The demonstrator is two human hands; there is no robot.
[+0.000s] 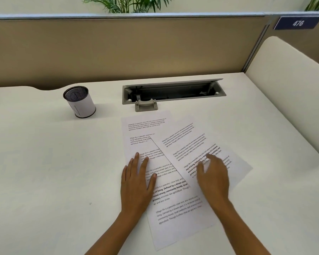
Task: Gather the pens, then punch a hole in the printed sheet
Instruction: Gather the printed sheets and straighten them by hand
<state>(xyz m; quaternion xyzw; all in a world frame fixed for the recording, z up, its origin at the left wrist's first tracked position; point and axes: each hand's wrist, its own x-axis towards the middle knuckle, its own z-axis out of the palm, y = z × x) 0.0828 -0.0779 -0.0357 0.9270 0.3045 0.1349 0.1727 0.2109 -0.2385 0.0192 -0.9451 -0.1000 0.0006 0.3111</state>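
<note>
Neither of our hands grasps anything: our left hand (138, 183) lies flat, fingers spread, on the left edge of the lower printed sheet (175, 203), while our right hand (213, 176), blurred, is open palm-down over the upper printed sheet (190, 144), which lies askew across the others. We cannot tell whether it touches the paper. A 3rd sheet (145, 126) peeks out at the far end. We read "Village life is a peaceful, close-knit" and bold "Defined by a slower pace" in repeated paragraphs. On the desk (44, 162), a mesh pen cup (79, 102) stands well apart to the left, beside an open cable tray (173, 92). A blue sign (297, 23) on the partition reads "476".
</note>
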